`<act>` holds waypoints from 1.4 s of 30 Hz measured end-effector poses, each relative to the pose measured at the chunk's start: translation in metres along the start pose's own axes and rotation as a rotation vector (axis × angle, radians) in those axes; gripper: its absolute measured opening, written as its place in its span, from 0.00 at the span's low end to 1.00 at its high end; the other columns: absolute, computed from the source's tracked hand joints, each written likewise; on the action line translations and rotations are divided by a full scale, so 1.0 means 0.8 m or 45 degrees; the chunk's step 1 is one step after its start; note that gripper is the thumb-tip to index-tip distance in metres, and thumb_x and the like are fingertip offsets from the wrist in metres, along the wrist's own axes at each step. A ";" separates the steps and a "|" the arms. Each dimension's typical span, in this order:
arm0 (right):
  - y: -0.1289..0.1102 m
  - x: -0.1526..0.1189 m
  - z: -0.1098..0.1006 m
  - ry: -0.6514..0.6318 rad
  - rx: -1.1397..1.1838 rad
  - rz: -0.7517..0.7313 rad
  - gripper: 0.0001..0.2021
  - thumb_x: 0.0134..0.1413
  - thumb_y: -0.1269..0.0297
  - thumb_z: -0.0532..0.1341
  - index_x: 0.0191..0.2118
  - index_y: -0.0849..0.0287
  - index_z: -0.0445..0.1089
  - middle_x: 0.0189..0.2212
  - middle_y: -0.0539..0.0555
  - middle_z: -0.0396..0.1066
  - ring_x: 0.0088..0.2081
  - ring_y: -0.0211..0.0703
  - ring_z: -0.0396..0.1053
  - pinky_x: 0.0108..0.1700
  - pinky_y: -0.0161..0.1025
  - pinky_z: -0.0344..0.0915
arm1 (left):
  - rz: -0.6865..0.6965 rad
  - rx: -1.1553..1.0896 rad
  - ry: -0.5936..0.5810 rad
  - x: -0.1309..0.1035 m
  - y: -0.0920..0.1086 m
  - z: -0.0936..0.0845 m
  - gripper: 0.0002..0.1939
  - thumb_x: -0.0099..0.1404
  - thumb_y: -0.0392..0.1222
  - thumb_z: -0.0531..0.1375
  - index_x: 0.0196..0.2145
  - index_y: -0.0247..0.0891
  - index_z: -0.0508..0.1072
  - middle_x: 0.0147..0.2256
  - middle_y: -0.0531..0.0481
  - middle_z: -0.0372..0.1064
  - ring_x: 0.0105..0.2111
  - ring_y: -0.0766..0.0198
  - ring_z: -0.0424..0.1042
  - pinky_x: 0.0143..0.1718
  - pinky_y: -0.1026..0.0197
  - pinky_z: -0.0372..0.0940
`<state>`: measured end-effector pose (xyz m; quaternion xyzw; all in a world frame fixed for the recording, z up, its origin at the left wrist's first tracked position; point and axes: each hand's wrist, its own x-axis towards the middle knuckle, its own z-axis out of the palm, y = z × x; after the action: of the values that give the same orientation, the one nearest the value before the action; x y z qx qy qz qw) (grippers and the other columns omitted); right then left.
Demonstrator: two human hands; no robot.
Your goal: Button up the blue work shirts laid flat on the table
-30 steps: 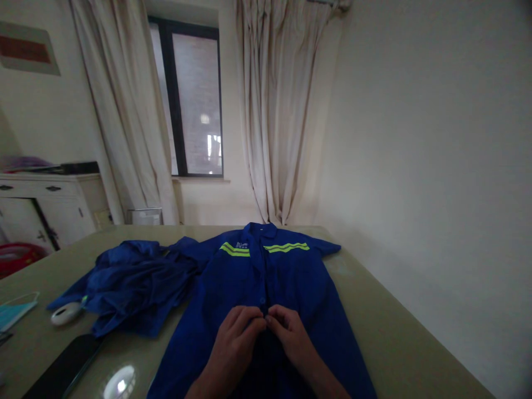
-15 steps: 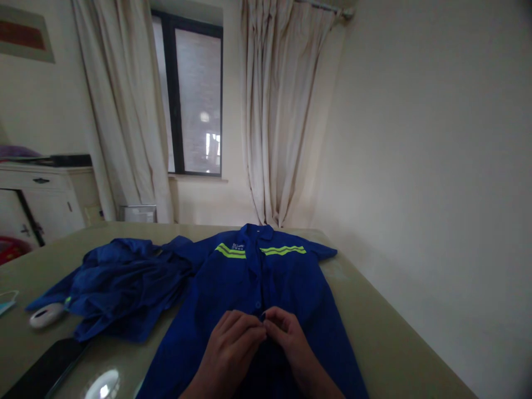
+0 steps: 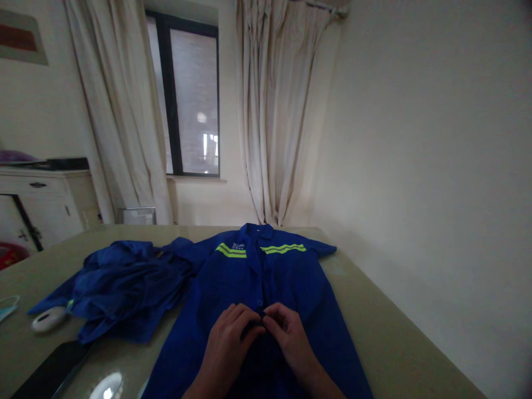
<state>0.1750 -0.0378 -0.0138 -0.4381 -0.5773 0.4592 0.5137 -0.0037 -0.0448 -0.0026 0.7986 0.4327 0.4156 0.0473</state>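
Note:
A blue work jacket [image 3: 299, 282] with yellow-green reflective stripes lies spread front side up, its collar at the far end. Over its front opening, both my hands meet just below a visible button [image 3: 260, 303]. My left hand [image 3: 230, 338] has its fingers bent, thumb and fingertips pinching at the front edge. From the other side, my right hand [image 3: 288, 335] pinches the same spot, thumb against forefinger. The bit of cloth or button between the fingertips is mostly hidden.
Left of the jacket lies a crumpled blue garment [image 3: 124, 282] on the table [image 3: 399, 338]. Near it are a white rounded object [image 3: 49, 320], a dark flat object [image 3: 52, 368] and part of a face mask [image 3: 7, 310]. A wall [image 3: 436, 166] rises along the right.
My fingers have shifted slightly at the jacket's front, and the gap between my left thumb and fingers looks wider. The whole view has moved a little. The garments lie as before.

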 end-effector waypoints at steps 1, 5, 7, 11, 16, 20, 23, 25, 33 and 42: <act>-0.001 -0.002 0.001 0.010 -0.033 -0.005 0.20 0.51 0.43 0.69 0.37 0.57 0.76 0.32 0.53 0.74 0.38 0.48 0.71 0.42 0.41 0.67 | 0.008 0.020 0.006 -0.001 0.000 0.002 0.03 0.69 0.43 0.63 0.36 0.46 0.75 0.34 0.54 0.76 0.35 0.60 0.76 0.41 0.57 0.69; -0.008 -0.008 0.003 0.029 -0.192 -0.067 0.16 0.59 0.46 0.65 0.37 0.56 0.76 0.33 0.52 0.75 0.37 0.47 0.71 0.41 0.39 0.66 | 0.034 0.092 0.052 -0.006 0.003 0.013 0.10 0.74 0.47 0.56 0.35 0.44 0.72 0.32 0.53 0.73 0.32 0.60 0.74 0.34 0.59 0.67; -0.010 -0.009 0.004 0.018 -0.223 -0.085 0.15 0.60 0.48 0.64 0.36 0.56 0.76 0.32 0.52 0.75 0.36 0.47 0.72 0.40 0.39 0.66 | 0.034 0.125 0.070 -0.008 0.004 0.019 0.12 0.76 0.47 0.53 0.35 0.44 0.71 0.32 0.52 0.73 0.31 0.60 0.74 0.33 0.59 0.66; -0.009 -0.008 0.005 0.009 -0.199 -0.080 0.15 0.61 0.49 0.64 0.36 0.56 0.75 0.33 0.52 0.76 0.37 0.47 0.72 0.41 0.39 0.66 | 0.032 0.145 0.065 -0.010 0.001 0.027 0.10 0.75 0.42 0.54 0.35 0.44 0.71 0.32 0.53 0.73 0.31 0.59 0.73 0.34 0.58 0.66; -0.011 -0.006 0.004 0.025 -0.219 -0.086 0.15 0.60 0.48 0.64 0.35 0.56 0.75 0.32 0.52 0.75 0.37 0.47 0.71 0.41 0.39 0.65 | -0.232 -0.138 -0.042 -0.007 0.005 0.021 0.04 0.69 0.37 0.60 0.36 0.45 0.73 0.34 0.54 0.75 0.34 0.59 0.74 0.36 0.60 0.66; -0.016 -0.007 0.002 -0.012 -0.261 -0.083 0.16 0.62 0.48 0.63 0.33 0.57 0.74 0.29 0.51 0.73 0.34 0.45 0.69 0.38 0.38 0.64 | -0.532 -0.451 -0.207 -0.001 0.012 0.010 0.05 0.68 0.40 0.60 0.34 0.44 0.75 0.31 0.56 0.75 0.31 0.62 0.73 0.33 0.63 0.63; -0.020 -0.009 0.001 -0.004 -0.292 -0.107 0.14 0.63 0.51 0.62 0.36 0.57 0.73 0.31 0.51 0.73 0.36 0.44 0.70 0.39 0.37 0.64 | -0.592 -0.594 -0.235 0.004 0.010 0.006 0.08 0.67 0.45 0.60 0.33 0.42 0.76 0.30 0.54 0.75 0.31 0.62 0.71 0.33 0.63 0.62; -0.024 -0.012 0.002 0.036 -0.354 -0.165 0.11 0.62 0.53 0.64 0.39 0.56 0.72 0.34 0.51 0.74 0.37 0.43 0.70 0.40 0.37 0.65 | -0.644 -0.666 -0.236 0.006 0.005 0.006 0.10 0.66 0.48 0.61 0.33 0.40 0.77 0.30 0.53 0.75 0.31 0.62 0.71 0.33 0.63 0.61; -0.036 -0.018 0.006 -0.026 -0.546 -0.360 0.04 0.58 0.68 0.68 0.36 0.55 0.72 0.38 0.51 0.72 0.42 0.43 0.71 0.47 0.36 0.65 | -0.794 -0.990 -0.143 0.008 -0.014 0.011 0.16 0.58 0.53 0.67 0.34 0.36 0.77 0.30 0.48 0.76 0.31 0.61 0.72 0.34 0.62 0.63; -0.043 -0.016 -0.003 -0.044 -0.405 -0.311 0.05 0.54 0.67 0.70 0.36 0.55 0.75 0.43 0.53 0.72 0.47 0.46 0.71 0.50 0.38 0.65 | -0.721 -1.064 -0.222 0.008 -0.007 0.003 0.17 0.61 0.54 0.66 0.34 0.35 0.76 0.30 0.51 0.72 0.30 0.65 0.66 0.32 0.64 0.59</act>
<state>0.1773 -0.0564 0.0175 -0.4326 -0.7002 0.3040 0.4798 -0.0036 -0.0361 -0.0026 0.5946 0.4235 0.4557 0.5094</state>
